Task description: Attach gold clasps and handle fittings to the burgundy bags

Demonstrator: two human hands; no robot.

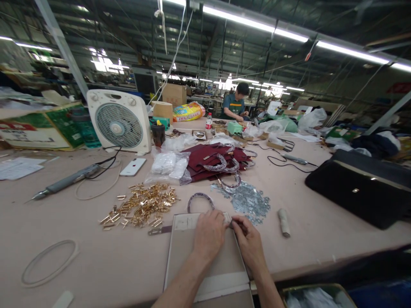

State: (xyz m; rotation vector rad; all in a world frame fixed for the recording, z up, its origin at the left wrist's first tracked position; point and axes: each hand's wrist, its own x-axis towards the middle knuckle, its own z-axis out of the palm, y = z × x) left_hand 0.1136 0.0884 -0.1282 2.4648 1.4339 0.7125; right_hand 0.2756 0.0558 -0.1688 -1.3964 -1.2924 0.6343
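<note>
A beige-lined bag panel (205,256) lies on the table in front of me. A wrapped, dark handle (201,196) loops out beyond its far edge, and a dark strap with a metal end (160,230) sticks out to the left. My left hand (210,233) rests over the panel's upper right corner, its fingers bent and closed; their tips are partly hidden. At that same corner, my right hand (248,239) pinches a small dark piece (230,223). Gold-coloured metal fittings (144,205) lie heaped to the left, and flat grey metal plates (252,201) are spread beyond my right hand.
Maroon bag pieces (212,160) are stacked farther back beside plastic-wrapped white packets (168,164). A corded tool (67,182), a phone (132,167) and a fan (118,122) stand left. A black bag (359,184) and a small roll (284,222) lie right. A co-worker (235,105) sits across.
</note>
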